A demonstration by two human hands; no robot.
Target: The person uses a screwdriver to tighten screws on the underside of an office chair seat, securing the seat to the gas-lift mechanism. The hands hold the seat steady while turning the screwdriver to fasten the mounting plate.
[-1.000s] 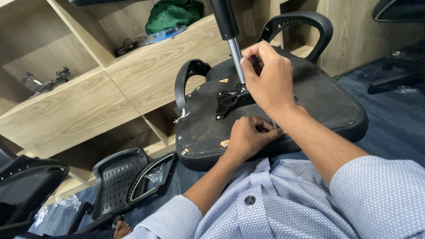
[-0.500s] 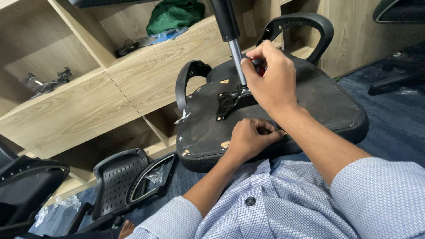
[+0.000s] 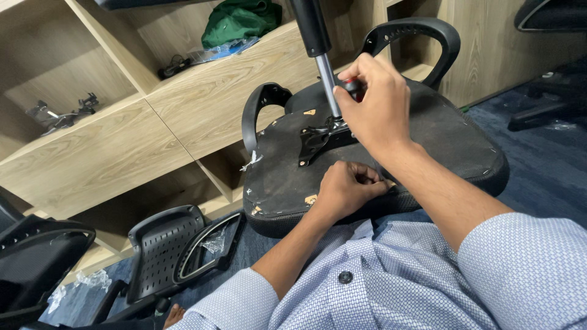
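The seat [image 3: 428, 140] lies upside down on the person's lap, its underside facing up, and almost nothing has changed in the last second: both hands stay where they were, so the work at the metal plate [image 3: 318, 137] goes on. The right hand [image 3: 373, 104] is closed tightly around a red-handled tool [image 3: 354, 87] beside the gas cylinder [image 3: 327, 73]. The left hand [image 3: 345, 189], a loose fist, presses on the seat's near edge.
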